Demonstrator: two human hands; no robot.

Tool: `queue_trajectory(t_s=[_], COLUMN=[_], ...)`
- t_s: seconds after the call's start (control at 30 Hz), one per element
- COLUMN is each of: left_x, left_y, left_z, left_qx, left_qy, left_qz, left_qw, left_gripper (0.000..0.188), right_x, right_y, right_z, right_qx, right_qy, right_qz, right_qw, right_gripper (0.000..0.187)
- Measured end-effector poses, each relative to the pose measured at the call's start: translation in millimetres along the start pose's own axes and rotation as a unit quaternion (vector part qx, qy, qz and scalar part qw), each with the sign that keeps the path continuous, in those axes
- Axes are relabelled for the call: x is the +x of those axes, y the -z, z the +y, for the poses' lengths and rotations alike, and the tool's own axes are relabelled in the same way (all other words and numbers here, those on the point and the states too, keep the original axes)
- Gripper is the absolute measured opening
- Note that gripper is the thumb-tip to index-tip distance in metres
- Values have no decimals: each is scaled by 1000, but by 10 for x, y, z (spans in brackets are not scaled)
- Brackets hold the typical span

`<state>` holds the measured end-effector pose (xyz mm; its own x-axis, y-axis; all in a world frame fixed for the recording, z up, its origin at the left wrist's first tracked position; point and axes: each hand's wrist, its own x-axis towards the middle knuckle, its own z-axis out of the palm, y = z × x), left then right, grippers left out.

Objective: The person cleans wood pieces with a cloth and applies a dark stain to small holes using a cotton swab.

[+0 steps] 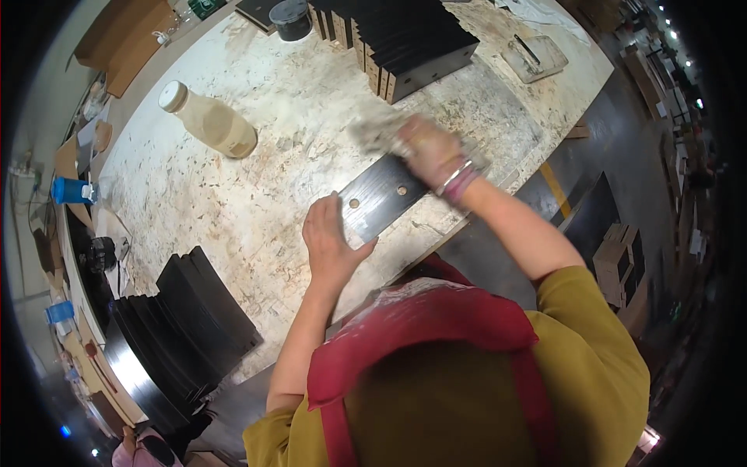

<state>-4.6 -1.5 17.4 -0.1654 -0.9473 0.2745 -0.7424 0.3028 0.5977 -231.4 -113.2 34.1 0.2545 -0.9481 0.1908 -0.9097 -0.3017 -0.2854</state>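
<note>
A black board (381,196) with two round holes lies slantwise on the worktable in front of me. My left hand (328,237) rests at its left end, fingers stretched out and thumb spread apart along the edge. Over the far right end of the board is my right hand (433,149), smeared by motion, closed around a crumpled greyish rag (381,134). The rag is blurred too, and hand and wrist hide the board's right end.
The worktable (272,183) is pale and stained. A capped bottle (222,124) lies at left. Stacked black boards stand far back (428,66) and near left (187,327). A dark tub (291,19) sits at the back; a shallow clear tray (537,58) lies at far right.
</note>
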Motion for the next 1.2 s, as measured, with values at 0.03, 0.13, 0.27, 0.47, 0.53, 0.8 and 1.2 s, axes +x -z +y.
queue_trajectory(t_s=[0.03, 0.13, 0.27, 0.47, 0.53, 0.8, 1.2], left_x=[-8, 4, -13, 3, -3, -8, -35], left_y=[24, -9, -31, -21, -38, -47, -69], left_z=[2, 9, -27, -16, -41, -16, -39], left_qx=[-2, 6, 2, 6, 17, -3, 20], left_qy=[6, 8, -1, 0, 4, 17, -4], left_qz=[-10, -14, -7, -6, -16, -3, 7], left_qw=[1000, 1000, 1000, 1000, 1000, 1000, 1000], left_gripper=[96, 96, 98, 97, 102, 100, 101], right_x=[81, 153, 97, 213, 204, -334, -182], right_y=[159, 134, 174, 146, 78, -41, 568], right_z=[78, 125, 59, 82, 146, -471, 491], right_qx=[1, -60, -41, -55, -24, 27, 40], right_qy=[-30, 0, 31, 49, 27, 217, -8], right_qz=[1, -43, -53, -81, -70, 2, 76], right_qw=[1000, 997, 997, 994, 997, 976, 996], right_gripper=[18, 19, 22, 25, 23, 12, 25])
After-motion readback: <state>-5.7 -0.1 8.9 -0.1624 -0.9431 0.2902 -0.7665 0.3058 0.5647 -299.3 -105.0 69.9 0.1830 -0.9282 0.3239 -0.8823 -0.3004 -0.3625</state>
